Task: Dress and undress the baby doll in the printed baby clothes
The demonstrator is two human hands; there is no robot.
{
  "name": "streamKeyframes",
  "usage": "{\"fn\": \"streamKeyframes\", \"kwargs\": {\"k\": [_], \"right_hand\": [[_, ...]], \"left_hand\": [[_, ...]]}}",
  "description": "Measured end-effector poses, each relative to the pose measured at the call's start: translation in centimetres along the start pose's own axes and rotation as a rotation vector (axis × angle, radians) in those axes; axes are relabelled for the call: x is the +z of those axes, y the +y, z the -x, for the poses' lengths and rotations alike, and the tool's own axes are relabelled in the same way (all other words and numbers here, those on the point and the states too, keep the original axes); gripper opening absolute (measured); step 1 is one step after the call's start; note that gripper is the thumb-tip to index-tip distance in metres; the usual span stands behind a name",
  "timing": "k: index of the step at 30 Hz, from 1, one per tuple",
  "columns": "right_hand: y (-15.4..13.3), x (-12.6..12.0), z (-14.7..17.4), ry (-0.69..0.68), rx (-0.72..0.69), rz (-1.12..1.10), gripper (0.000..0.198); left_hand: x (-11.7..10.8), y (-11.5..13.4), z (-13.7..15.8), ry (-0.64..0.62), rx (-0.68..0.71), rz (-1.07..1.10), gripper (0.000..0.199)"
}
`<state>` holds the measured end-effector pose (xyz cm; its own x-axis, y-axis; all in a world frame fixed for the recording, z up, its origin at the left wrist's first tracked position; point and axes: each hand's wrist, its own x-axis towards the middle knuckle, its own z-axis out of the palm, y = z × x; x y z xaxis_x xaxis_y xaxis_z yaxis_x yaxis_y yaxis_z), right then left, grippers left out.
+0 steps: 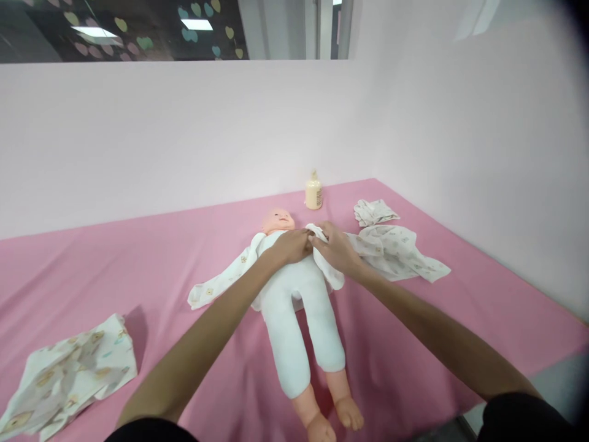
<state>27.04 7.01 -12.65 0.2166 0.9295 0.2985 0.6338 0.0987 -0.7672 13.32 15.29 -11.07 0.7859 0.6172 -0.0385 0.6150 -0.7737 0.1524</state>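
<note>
A baby doll point(285, 344) with a white cloth body lies on its back, its bare feet toward me. Beneath it is a white baby shirt with small prints, one sleeve point(225, 279) stretched out to the left. My left hand point(294, 245) rests over the doll's chest with curled fingers, and its fingertips are partly hidden where they meet my right hand. My right hand point(338, 247) pinches a fold of white cloth point(329, 267) at the doll's shoulder on the right side. It looks like part of the shirt; the doll's arm there cannot be made out.
A pink sheet point(151, 258) covers the table, with white walls behind and at the right. A pale yellow pump bottle point(313, 193) stands beyond the doll's head. Crumpled cloth point(375, 212) and a printed garment point(400, 252) lie right; a folded printed cloth point(78, 371) lies front left.
</note>
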Motion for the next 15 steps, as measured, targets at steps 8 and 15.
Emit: {"fn": "streamKeyframes", "kwargs": {"k": [8, 15], "right_hand": [[2.8, -1.5, 1.6, -0.231, 0.185, 0.082, 0.025], [-2.0, 1.5, 0.4, -0.181, 0.270, -0.339, 0.016]], "left_hand": [[1.9, -6.6, 11.1, 0.287, -0.582, 0.125, 0.063], [3.4, -6.6, 13.2, 0.254, -0.712, 0.312, 0.059]]}}
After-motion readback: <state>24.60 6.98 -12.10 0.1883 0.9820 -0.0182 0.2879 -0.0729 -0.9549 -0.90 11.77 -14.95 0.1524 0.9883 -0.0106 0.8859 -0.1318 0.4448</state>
